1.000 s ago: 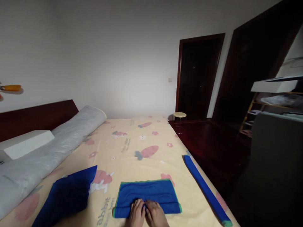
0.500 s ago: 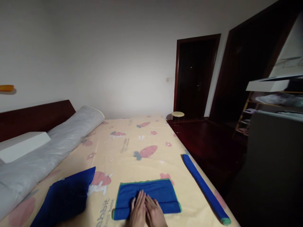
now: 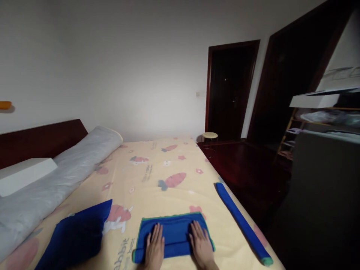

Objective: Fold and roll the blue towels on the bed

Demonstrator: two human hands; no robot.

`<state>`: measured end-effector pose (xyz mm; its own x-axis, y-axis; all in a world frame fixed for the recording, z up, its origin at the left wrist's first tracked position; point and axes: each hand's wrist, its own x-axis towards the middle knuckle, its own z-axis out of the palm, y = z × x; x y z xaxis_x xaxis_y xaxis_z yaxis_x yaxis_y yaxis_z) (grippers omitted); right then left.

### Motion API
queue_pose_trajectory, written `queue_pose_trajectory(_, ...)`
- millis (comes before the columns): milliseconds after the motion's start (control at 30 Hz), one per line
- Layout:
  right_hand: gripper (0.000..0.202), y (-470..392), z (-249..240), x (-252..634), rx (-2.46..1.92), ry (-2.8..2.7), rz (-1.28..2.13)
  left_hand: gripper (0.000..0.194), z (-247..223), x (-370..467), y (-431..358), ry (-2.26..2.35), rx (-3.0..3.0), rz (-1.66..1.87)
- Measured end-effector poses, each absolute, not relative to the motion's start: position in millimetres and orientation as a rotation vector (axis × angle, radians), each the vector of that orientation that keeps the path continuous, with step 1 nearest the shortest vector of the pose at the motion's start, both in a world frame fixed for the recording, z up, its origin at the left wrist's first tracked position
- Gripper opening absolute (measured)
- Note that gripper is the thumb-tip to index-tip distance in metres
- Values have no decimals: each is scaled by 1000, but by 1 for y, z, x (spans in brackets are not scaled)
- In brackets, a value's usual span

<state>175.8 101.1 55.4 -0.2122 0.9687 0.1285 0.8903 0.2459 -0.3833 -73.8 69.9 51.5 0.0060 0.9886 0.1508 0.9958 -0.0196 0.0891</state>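
A blue cloth with green edging [image 3: 176,234] lies on the bed in front of me, its near edge folded over in a strip. My left hand [image 3: 155,243] rests flat on its left part, fingers stretched out. On the right part lies my right hand [image 3: 201,240], also flat with fingers extended. Further right, along the bed's edge, is a long rolled blue cloth [image 3: 242,221] with a green end. Another blue cloth [image 3: 77,234], darker and loosely spread, lies to the left of my hands.
The bed sheet [image 3: 152,198] is pale yellow with carrot and rabbit prints. A grey rolled bundle [image 3: 75,161] and a white box [image 3: 28,172] lie by the dark headboard [image 3: 42,137]. Beyond the bed stand a round stool [image 3: 210,135] and, at right, a loaded shelf [image 3: 315,101].
My hands were together at the middle of the cloth. They have moved apart, the left one leftward and the right one rightward, and the cloth between them looks smoother.
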Motion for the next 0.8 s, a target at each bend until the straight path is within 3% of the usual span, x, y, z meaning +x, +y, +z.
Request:
queue_pose_trajectory(167, 50, 96, 60, 117, -1296, -2452, 589, 55, 42, -35, 84, -2094, -2459, -295)
queue_pose_trajectory(433, 52, 144, 39, 204, -1795, -2118, 316, 55, 75, -128, 87, -2587, -1957, 89)
queue_pose_trajectory(633, 51, 138, 43, 189, -1710, -2128, 292, 52, 64, -125, 94, -2394, -1984, -131)
queue_pose_trajectory(800, 42, 112, 44, 146, -1245, -2344, 329, 52, 18, -75, 90, -1901, -2428, -472)
